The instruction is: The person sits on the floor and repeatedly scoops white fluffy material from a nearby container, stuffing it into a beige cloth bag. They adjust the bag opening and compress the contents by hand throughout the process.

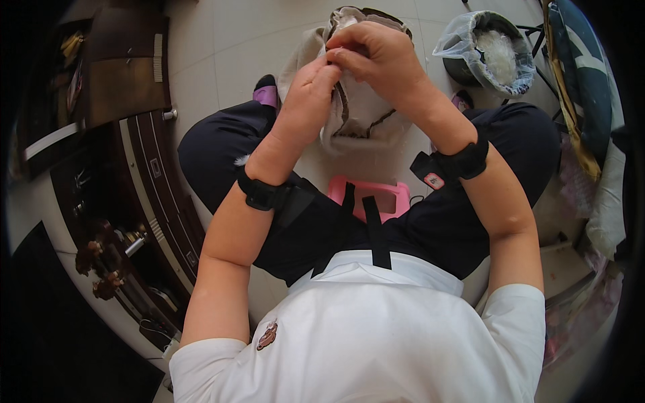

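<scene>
A beige cloth piece with dark brown trim (370, 118), which looks like a cover or bag, lies bunched between my knees. My left hand (310, 95) pinches at its brown-edged seam, thumb and fingers together. Right beside it, the thumb and forefinger of my right hand (378, 58) close on the same spot. The fingertips nearly touch, and what exactly lies between them is too small to make out. Part of the cloth is hidden behind both hands.
On the right stands a bin (458, 70) lined with a clear plastic bag, holding white fluffy material (496, 55). A pink plastic stool (403, 196) is beneath me. A dark wooden cabinet (164, 166) runs along the left. Folded fabrics (584, 75) hang at the far right.
</scene>
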The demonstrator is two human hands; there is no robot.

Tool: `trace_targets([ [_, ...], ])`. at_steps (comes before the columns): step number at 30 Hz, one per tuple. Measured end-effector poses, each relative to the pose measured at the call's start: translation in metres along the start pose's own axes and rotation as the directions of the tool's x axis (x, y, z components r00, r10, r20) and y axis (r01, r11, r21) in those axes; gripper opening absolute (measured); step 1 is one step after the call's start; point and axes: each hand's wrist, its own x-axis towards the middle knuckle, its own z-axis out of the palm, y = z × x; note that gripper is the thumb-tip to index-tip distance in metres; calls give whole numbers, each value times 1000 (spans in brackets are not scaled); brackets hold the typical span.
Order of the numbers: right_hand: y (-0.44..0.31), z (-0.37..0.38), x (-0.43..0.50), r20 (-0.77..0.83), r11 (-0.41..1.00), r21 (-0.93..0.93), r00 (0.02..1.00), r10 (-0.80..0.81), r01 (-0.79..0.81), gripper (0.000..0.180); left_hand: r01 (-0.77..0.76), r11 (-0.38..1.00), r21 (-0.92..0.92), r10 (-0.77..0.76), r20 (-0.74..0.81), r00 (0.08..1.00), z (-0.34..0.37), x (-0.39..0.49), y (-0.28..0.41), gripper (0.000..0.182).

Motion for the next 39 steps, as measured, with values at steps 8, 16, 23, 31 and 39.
trace_targets([
  [8,2,-19,1,120,822,388,907,404,-418,11,154,951,-268,-170,-38,985,-7,1,6,28],
  [16,-1,-13,-9,82,937,129,945,315,-324,11,164,917,-364,-165,30,986,-18,6,-4,30],
  [23,-5,-12,-11,209,842,299,892,402,-449,13,161,931,-326,-163,20,986,-20,5,-4,30],
  [31,0,-23,-3,174,705,514,864,472,-489,14,168,957,-235,-175,-11,984,-21,8,-1,30],
  [39,8,-13,2,100,851,327,910,403,-412,16,174,960,-220,-174,21,985,-5,4,-1,25],
])
